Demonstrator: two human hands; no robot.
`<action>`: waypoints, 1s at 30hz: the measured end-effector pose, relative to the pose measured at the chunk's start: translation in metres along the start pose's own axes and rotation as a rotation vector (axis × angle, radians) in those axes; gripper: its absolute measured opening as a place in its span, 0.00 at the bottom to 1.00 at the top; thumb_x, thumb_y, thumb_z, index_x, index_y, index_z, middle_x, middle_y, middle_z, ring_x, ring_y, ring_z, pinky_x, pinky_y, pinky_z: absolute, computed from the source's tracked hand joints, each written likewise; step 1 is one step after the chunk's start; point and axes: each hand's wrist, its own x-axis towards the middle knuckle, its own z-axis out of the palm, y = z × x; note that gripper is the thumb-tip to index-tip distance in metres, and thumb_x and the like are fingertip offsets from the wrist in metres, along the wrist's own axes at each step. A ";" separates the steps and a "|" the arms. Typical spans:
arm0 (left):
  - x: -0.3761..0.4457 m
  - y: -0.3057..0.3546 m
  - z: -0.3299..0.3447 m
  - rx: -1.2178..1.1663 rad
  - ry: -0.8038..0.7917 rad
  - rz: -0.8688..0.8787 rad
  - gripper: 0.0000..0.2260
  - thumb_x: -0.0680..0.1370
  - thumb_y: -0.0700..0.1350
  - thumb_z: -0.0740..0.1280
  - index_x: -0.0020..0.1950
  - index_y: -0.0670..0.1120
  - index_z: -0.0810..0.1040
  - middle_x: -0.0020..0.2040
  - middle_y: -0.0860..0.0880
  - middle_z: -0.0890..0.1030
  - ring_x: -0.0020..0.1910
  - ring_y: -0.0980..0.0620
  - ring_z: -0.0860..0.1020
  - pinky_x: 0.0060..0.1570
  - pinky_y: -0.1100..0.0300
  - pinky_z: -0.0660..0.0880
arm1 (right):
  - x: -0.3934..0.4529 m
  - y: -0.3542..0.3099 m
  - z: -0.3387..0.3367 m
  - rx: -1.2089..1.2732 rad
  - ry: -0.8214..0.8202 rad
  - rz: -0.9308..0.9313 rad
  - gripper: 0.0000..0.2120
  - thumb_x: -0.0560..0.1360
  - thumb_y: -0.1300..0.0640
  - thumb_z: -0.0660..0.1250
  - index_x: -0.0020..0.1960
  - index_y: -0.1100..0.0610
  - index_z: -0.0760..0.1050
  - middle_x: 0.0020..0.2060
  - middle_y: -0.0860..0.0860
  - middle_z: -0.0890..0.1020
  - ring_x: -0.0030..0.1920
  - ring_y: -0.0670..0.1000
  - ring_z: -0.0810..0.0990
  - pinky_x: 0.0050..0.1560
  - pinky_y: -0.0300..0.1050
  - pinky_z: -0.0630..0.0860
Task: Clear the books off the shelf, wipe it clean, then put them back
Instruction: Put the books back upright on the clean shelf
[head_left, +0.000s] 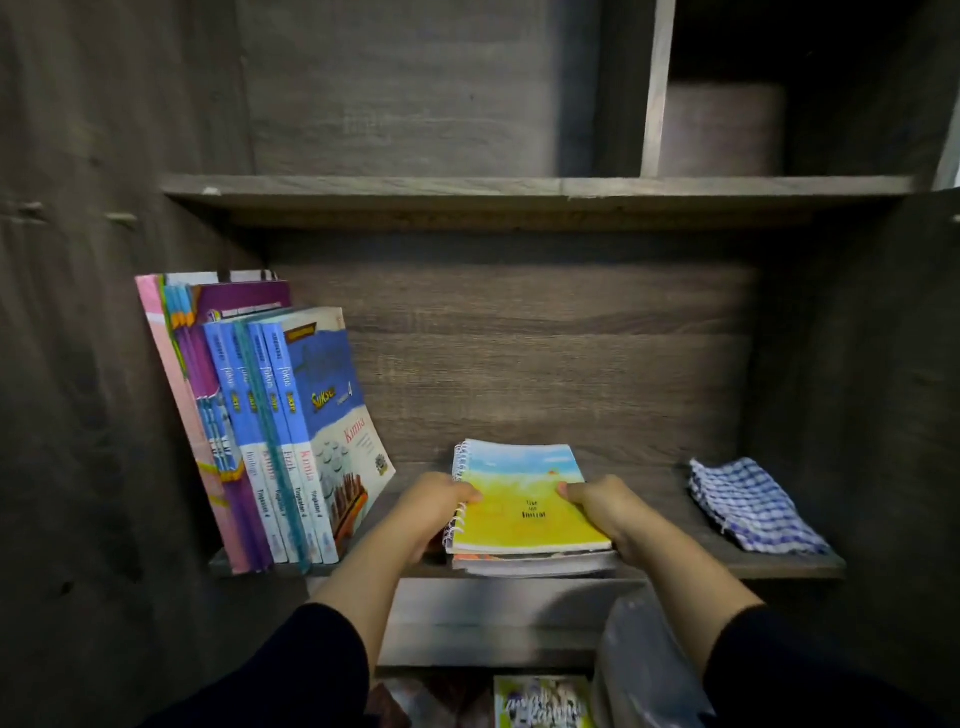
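Step in hand: either lifting a flat stack off the shelf (649, 564) or setting it back; which one cannot be told from this view.
Flat stack: a spiral notebook (524, 499) with a yellow and blue cover lies on top of a few thin books, at the front middle of the shelf board.
Left hand (436, 501): fingers closed on the stack's spiral edge, thumb on the cover.
Right hand (605, 506): fingers wrapped around the stack's right edge, thumb on top.
Upright books (270, 431): a row leaning at the left end of the shelf, well apart from the cloth.
Cloth: a blue checked cloth (753, 506) lies folded at the right end, untouched by either hand.
Next move calls for: a level, two-handed carry so the loose thin books under the notebook do not slide out.
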 end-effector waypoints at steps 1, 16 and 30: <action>0.006 0.000 0.001 0.047 -0.005 -0.008 0.11 0.75 0.39 0.68 0.56 0.37 0.80 0.50 0.40 0.83 0.48 0.44 0.82 0.55 0.53 0.77 | 0.005 0.001 0.002 -0.033 0.000 0.008 0.04 0.77 0.60 0.65 0.45 0.60 0.74 0.34 0.54 0.78 0.31 0.50 0.77 0.33 0.39 0.71; 0.002 0.020 -0.011 0.212 0.114 0.093 0.09 0.72 0.34 0.71 0.51 0.39 0.76 0.39 0.44 0.78 0.30 0.51 0.73 0.28 0.60 0.71 | 0.011 0.008 0.007 0.222 0.051 0.097 0.17 0.80 0.50 0.59 0.44 0.64 0.76 0.35 0.60 0.78 0.33 0.56 0.77 0.37 0.46 0.75; -0.026 -0.018 -0.038 0.394 0.822 0.248 0.14 0.78 0.33 0.54 0.63 0.40 0.63 0.60 0.37 0.75 0.52 0.33 0.78 0.43 0.47 0.71 | -0.011 0.003 0.013 0.223 0.046 0.107 0.18 0.79 0.48 0.60 0.50 0.62 0.77 0.43 0.62 0.83 0.37 0.58 0.81 0.49 0.56 0.78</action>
